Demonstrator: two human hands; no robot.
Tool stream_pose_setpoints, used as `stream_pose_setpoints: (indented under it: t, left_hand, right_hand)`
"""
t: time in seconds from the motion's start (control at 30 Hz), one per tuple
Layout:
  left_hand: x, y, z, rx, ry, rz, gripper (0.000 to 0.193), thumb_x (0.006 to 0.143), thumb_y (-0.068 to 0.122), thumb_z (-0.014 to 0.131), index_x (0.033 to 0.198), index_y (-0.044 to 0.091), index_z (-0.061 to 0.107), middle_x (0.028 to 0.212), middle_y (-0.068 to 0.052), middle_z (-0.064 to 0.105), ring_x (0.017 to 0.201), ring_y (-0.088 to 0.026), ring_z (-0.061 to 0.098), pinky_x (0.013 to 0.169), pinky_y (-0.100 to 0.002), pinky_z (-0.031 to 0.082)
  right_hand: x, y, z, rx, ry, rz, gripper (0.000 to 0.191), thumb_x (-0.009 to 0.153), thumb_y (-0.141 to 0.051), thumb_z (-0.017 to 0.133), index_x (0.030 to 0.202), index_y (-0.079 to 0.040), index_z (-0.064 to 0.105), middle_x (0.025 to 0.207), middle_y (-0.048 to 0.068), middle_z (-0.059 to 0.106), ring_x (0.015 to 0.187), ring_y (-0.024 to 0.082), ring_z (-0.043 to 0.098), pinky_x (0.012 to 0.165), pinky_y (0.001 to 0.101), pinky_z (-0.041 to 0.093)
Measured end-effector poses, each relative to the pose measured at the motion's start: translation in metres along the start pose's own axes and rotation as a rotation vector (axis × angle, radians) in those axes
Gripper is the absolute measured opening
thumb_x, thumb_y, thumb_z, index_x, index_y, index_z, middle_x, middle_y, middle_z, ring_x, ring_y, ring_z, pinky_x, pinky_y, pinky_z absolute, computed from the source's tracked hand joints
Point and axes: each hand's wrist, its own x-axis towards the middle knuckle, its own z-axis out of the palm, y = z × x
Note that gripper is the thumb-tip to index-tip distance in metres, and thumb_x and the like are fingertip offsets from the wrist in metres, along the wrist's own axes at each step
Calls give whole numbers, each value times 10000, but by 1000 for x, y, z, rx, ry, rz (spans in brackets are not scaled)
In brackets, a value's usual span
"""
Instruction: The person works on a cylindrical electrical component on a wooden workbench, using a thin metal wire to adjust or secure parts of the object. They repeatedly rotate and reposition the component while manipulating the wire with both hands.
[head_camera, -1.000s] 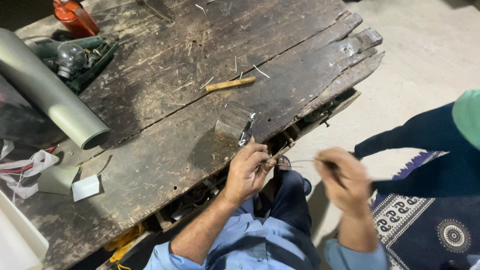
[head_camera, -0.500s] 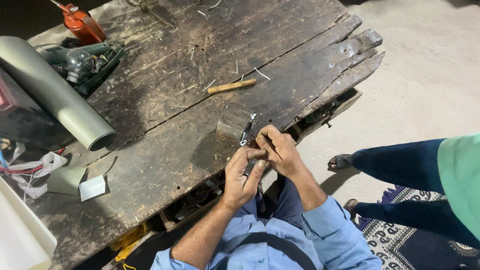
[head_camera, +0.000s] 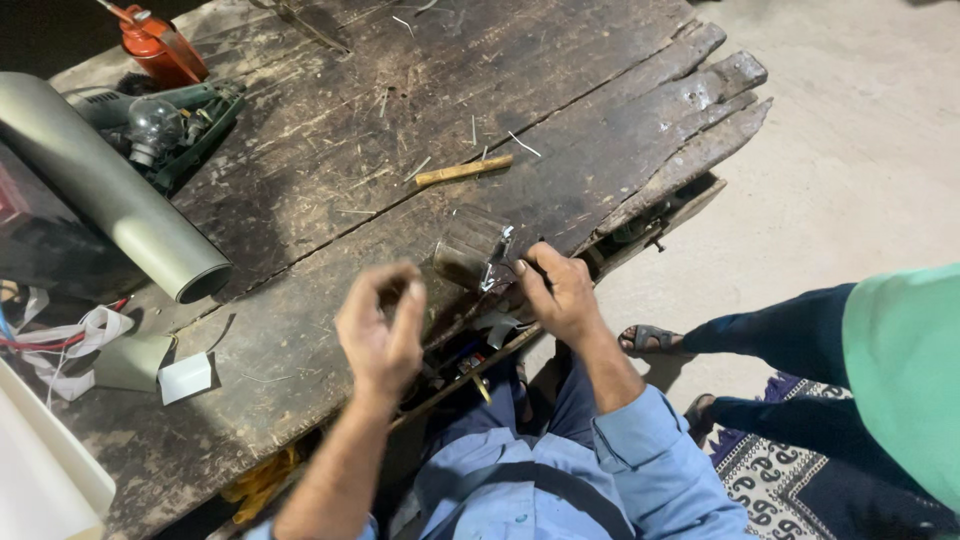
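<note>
1. The left hand (head_camera: 380, 330) hovers over the table (head_camera: 330, 180) at lower centre of the frame, fingers curled with thumb and fingertips nearly meeting; it holds nothing that can be made out.
2. The right hand (head_camera: 555, 290) sits at the table's near edge, centre frame, its fingers closed on a small metal piece (head_camera: 498, 268); what that piece is cannot be told.
3. A clear jar (head_camera: 468, 250) lies tilted on the table just left of the right hand, touching the metal piece.
4. A short wooden stick (head_camera: 463, 171) lies above the jar, well apart from both hands.
5. At the left edge a grey tube (head_camera: 110, 190) lies slantwise; above it are a green power tool (head_camera: 165, 120) and, at upper left, an orange can (head_camera: 160, 45).
6. A white tag (head_camera: 185, 377) lies at lower left beside pale tape strips (head_camera: 75, 335).
7. Another person in dark trousers and sandals (head_camera: 650, 337) stands at right, on the floor by a patterned rug (head_camera: 790, 480).
</note>
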Motion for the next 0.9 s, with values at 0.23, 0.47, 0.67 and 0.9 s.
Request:
stream_pose_setpoints:
  t: [0.23, 0.47, 0.67, 0.9]
  left_hand:
    - [73, 5, -13, -162, -304, -441, 387, 956, 293, 710, 1234, 28, 664, 1026, -46, 725, 878, -98, 622, 684, -263, 483]
    - [89, -18, 0, -260, -462, -482, 445, 961, 308, 709, 1302, 36, 624, 1017, -53, 720, 891, -97, 637, 715, -259, 495]
    - [94, -36, 13, -373, -563, -501, 412, 997, 288, 682, 1308, 23, 634, 1078, -41, 726, 987, -105, 642, 883, -267, 514]
    - [110, -32, 14, -361, -735, -666, 486, 966, 355, 576, 1373, 90, 583, 1175, -91, 703, 1089, -201, 631, 968, -404, 490]
  right_hand:
    - [13, -4, -14, 40, -120, -24, 201, 977, -181, 637, 861, -26, 586, 626, 133, 558, 517, 223, 545, 520, 349, 447]
    - [15, -10, -9, -104, -72, -81, 249, 950, -195, 704, 809, -34, 576, 607, 147, 565, 484, 271, 555, 474, 373, 412]
    - [16, -6, -9, -141, -54, -69, 260, 938, -120, 724, 801, -11, 532, 613, 176, 553, 498, 318, 540, 478, 393, 412]
    - [13, 0, 8, -343, 33, 8, 234, 969, -132, 697, 821, -31, 546, 619, 140, 632, 501, 281, 654, 463, 384, 477]
